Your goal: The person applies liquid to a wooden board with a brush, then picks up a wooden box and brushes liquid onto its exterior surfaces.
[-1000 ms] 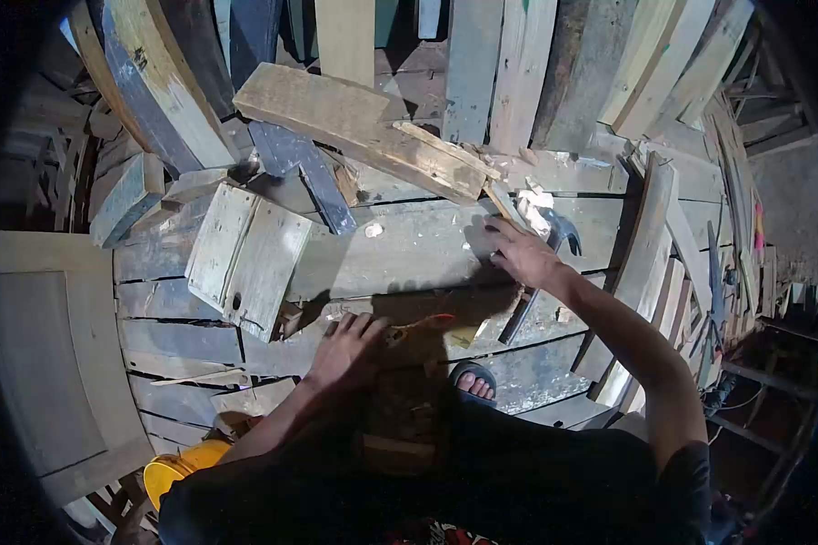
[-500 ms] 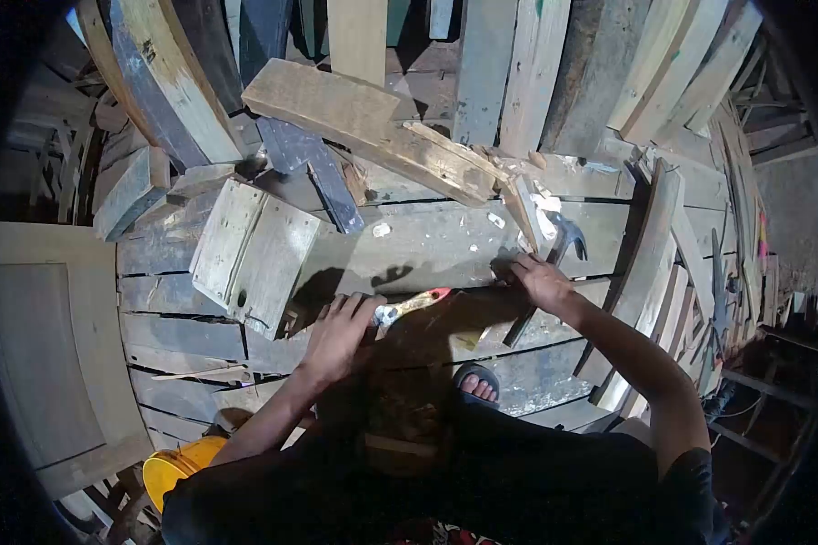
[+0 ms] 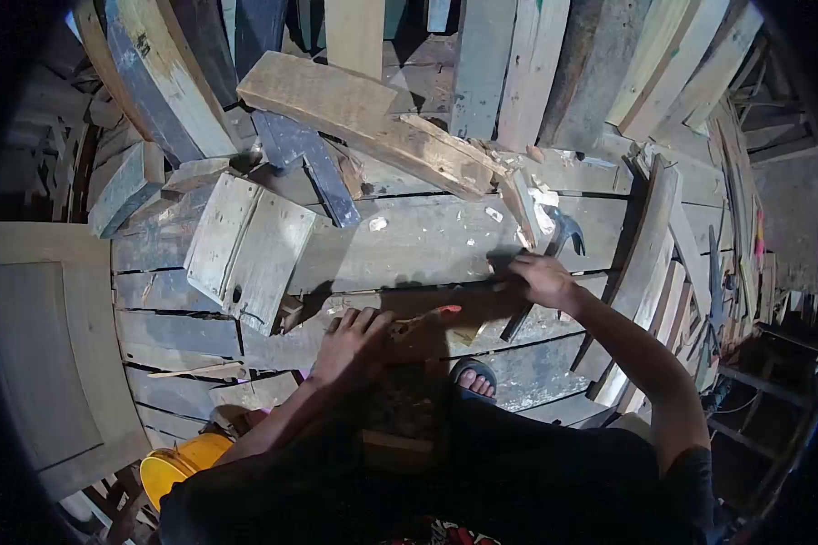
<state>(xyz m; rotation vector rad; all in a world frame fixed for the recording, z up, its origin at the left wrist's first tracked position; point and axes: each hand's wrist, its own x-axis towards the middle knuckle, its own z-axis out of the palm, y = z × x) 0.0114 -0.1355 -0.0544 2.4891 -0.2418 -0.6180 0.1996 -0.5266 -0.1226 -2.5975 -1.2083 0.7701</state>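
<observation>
My left hand [image 3: 347, 347] has its fingers bent over a brown wooden board [image 3: 365, 302], which lies in shadow in front of me. At the board's right end, my right hand [image 3: 547, 282] is closed round its edge, with the fingertips in dark shadow. Between my hands is a slim handle with a red tip [image 3: 449, 310], partly shaded. Just beyond my right hand is a hammer [image 3: 569, 232] with a dark head; part of its shaft is hidden. A wooden piece [image 3: 520, 207] leans beside the hammer head.
A thick beam [image 3: 364, 123] lies across the plank floor [image 3: 418, 238] among chips. Pale boards [image 3: 250, 245] stand at the left. More planks [image 3: 641, 263] are on the right. A yellow bucket [image 3: 180, 465] is at lower left, and my sandalled foot [image 3: 475, 379] is below the board.
My left hand has moved slightly down and right. The red-tipped handle shows less and lies more in shadow. More of the board's upper left face is lit. My right hand has barely moved.
</observation>
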